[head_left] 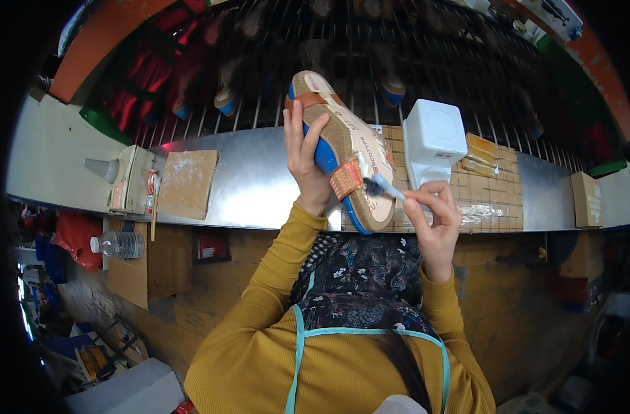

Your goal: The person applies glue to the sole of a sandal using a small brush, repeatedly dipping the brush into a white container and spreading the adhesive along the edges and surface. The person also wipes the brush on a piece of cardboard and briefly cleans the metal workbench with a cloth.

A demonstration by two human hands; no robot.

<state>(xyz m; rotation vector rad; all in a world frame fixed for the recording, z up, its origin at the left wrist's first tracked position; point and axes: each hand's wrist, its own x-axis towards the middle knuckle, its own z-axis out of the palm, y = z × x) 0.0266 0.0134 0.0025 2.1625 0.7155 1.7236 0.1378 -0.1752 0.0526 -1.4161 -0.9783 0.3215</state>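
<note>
A blue shoe last [325, 157] is in my left hand [305, 160], tilted with its sole side up. My fingers wrap its left side. Its underside carries a cork-coloured sole edge and a pale insole board [360, 138]; brown straps [345, 180] are folded over the edges. Between the fingertips of my right hand [436, 222] is a brush [389, 186] with a pale blue handle. Its dark bristles touch or nearly touch the sole beside the lower strap; which of the two I cannot tell.
Right of the last, a white plastic container [434, 131] stands on taped cardboard [491, 196], near yellowish blocks [479, 156]. Another cardboard piece [187, 183] lies left on the metal bench [249, 179]. Beyond are dark rack bars [425, 90] with several lasts. A plastic bottle [122, 245] is lower left.
</note>
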